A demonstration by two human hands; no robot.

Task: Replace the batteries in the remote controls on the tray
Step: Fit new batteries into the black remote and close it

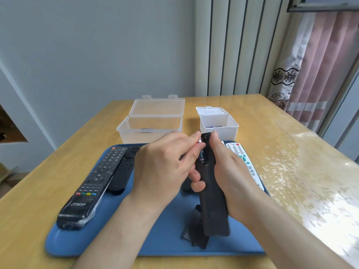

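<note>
At frame centre, above the blue tray (81, 243), the right hand (231, 171) grips the black remote (211, 200) while the left hand (165, 164) pinches a battery (202, 156) at its compartment, which could slip or seat reversed.

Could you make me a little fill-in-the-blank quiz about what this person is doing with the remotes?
1. The right hand holds a black remote with its ____ compartment open.
2. The left hand pinches a battery at that ____.
3. The tray is ____ in colour.
4. Both clear boxes have lids ____.

Missing words: battery; compartment; blue; open
</note>
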